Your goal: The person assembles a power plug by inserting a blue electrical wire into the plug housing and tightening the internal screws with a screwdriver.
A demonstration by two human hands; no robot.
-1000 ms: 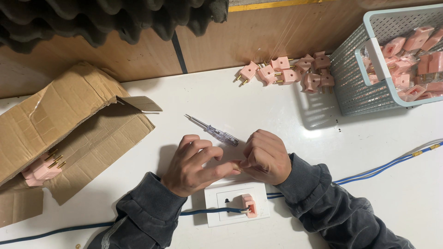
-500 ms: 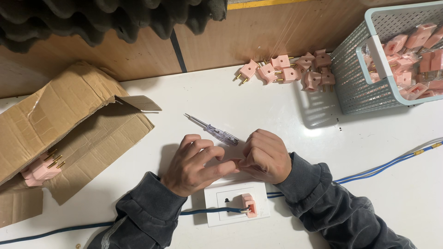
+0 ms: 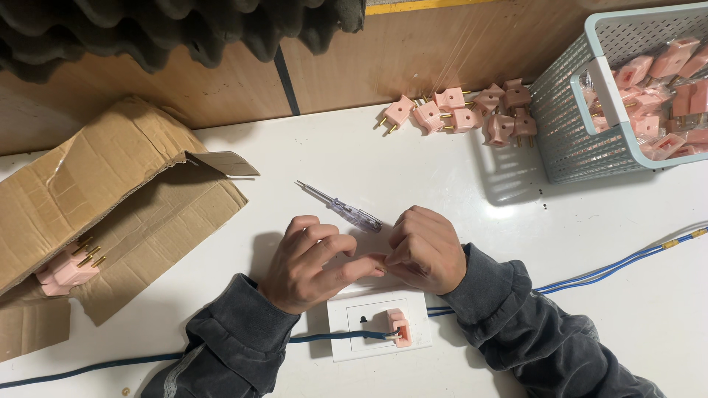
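pressing left hand (image 3: 313, 262) and right hand (image 3: 424, 247) together mid-worktop beside tester screwdriver (image 3: 341, 207), as before; pinched item hidden, cannot tell; pink plug (image 3: 399, 327) sitting in socket plate (image 3: 354, 333).

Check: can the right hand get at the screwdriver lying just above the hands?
Probably yes. The screwdriver lies on bare table just above the right hand, nothing between them, though the fingers seem busy meeting the left hand.

Single head-worn view, looking steeply down from close above.

Faces a white table (image 3: 413, 169), wooden wall along the far edge, cardboard box (image 3: 96, 214) left, mesh basket (image 3: 582, 133) far right, both sleeves entering from the near edge.
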